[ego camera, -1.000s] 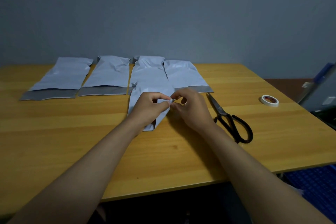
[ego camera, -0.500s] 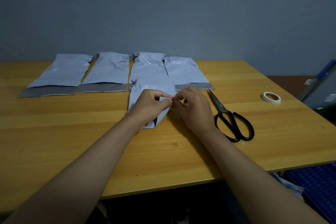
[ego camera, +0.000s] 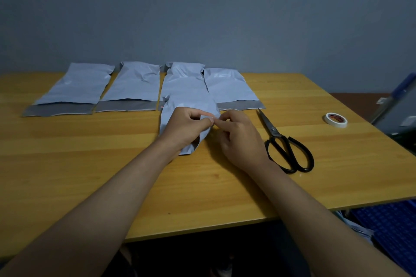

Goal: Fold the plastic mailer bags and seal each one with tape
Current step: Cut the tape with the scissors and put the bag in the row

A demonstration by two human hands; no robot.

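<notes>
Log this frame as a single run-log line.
step: taping folded mailer | left hand: pressing it | right hand: at tape piece | scissors, tape roll: idle

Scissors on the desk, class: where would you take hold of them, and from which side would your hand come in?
Grip the scissors by the two black loop handles, which lie at the near end toward the person. The closed blades point away toward the wall, so coming in from the near side, probably with the right hand that is closest, keeps fingers off the tip.

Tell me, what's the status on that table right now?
Left hand pinning folded mailer; right hand pinching at its edge. Scissors and tape roll idle to the right. Nothing blocking.
</notes>
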